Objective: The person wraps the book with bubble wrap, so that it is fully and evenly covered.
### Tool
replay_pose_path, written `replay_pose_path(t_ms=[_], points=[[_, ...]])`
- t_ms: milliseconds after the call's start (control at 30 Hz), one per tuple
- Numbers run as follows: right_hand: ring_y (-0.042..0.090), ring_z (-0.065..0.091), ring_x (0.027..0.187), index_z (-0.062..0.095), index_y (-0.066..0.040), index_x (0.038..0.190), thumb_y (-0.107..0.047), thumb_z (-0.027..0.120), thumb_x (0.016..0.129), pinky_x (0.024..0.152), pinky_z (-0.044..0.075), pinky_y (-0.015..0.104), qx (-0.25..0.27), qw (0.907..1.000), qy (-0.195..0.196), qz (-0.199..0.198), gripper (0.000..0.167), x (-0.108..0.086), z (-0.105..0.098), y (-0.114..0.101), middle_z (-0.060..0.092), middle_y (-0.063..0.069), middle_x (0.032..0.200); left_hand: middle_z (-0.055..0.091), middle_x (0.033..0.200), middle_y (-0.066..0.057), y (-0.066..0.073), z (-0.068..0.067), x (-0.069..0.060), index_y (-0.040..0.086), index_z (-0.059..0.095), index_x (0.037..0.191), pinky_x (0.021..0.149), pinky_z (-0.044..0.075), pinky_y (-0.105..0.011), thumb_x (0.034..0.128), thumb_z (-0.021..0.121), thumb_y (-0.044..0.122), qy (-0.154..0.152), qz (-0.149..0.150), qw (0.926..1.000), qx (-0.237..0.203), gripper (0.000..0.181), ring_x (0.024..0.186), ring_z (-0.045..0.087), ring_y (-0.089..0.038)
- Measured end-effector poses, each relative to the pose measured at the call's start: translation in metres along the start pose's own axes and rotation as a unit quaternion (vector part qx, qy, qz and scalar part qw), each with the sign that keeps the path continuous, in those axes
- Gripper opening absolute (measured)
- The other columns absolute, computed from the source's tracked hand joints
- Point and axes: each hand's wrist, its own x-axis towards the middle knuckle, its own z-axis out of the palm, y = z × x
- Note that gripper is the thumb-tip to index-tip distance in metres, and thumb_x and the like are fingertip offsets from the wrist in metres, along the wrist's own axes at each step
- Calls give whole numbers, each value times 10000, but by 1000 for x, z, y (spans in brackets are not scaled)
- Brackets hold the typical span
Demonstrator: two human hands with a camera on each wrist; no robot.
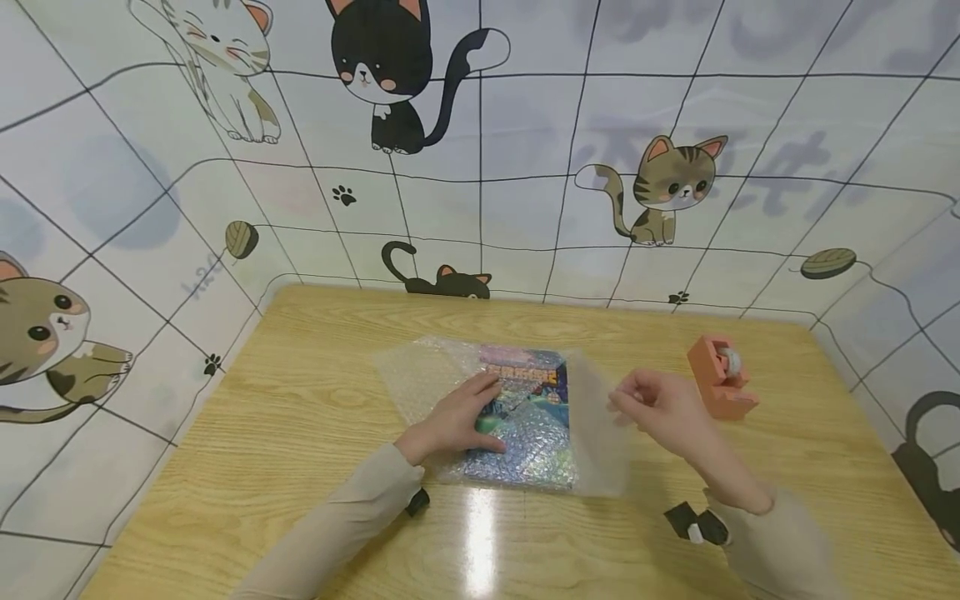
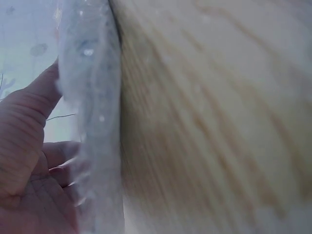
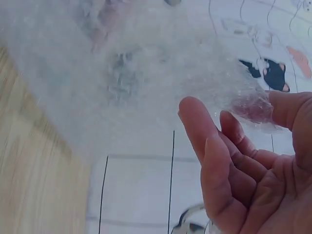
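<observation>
A flat rectangular item with a colourful printed cover, like a book, lies on the table within a sheet of bubble wrap. Wrap covers its lower part and spreads out past both sides. My left hand rests on the cover's left side, fingers and thumb spread. Seen from the left wrist, that hand is partly hidden behind the bubble wrap. To the right, my right hand pinches the wrap's raised right edge. The right wrist view shows clear film between thumb and finger.
A salmon-pink tape dispenser with a roll of tape stands on the wooden table, just beyond my right hand. Cat-printed walls enclose the table's back and sides. Dark wrist-worn pieces show near the right sleeve.
</observation>
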Motion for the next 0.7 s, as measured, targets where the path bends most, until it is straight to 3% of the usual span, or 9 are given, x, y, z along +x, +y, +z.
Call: replay_pose_path(t_ms=[200, 500, 700], points=[[32, 328, 425, 603, -78, 741, -117, 636, 884, 398, 305, 220, 30, 9988, 42, -492, 151, 16, 29, -19, 452, -47, 530, 215, 1522, -178, 2, -1, 0, -44, 335, 1418, 1128, 211, -425, 746, 751, 465, -8, -29, 10000, -73, 940, 1403, 172, -326], [7, 309, 455, 600, -59, 720, -52, 622, 852, 413, 282, 188, 246, 9954, -36, -929, 134, 36, 70, -31, 413, -66, 540, 238, 1514, -179, 1, -1, 0, -55, 356, 1404, 1126, 218, -418, 739, 761, 457, 90, -29, 9999, -49, 932, 1397, 195, -327], [45, 377, 508, 594, -76, 689, -33, 623, 798, 465, 329, 195, -8, 9940, 82, -1091, 121, 46, 97, -31, 473, -56, 584, 259, 1504, -184, 0, 1, 1, -51, 364, 1402, 1119, 234, -432, 746, 768, 427, 151, 29, 9998, -118, 906, 1391, 203, -340]])
